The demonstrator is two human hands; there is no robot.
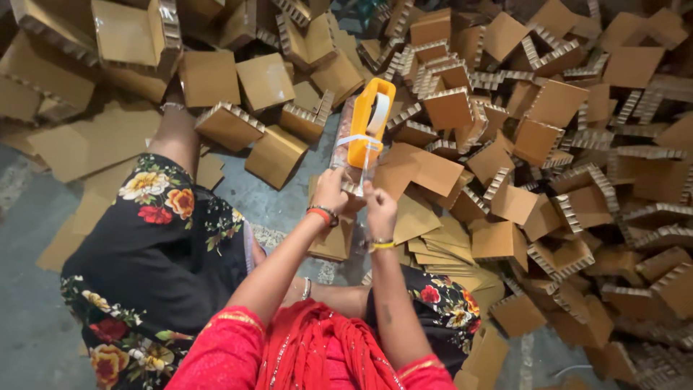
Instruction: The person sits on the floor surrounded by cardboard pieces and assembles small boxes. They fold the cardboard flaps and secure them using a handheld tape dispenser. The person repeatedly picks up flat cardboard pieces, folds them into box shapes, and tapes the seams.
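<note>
Orange tape dispenser (369, 123): centre frame, raised upright above floor (29, 289). Left hand (330, 189): closed around dispenser's lower end. Right hand (379, 206): fingers pinched on clear tape strip (366, 167) just below dispenser. Honeycomb cardboard blocks (577, 180): heaped from 12 to 4 o'clock.
</note>
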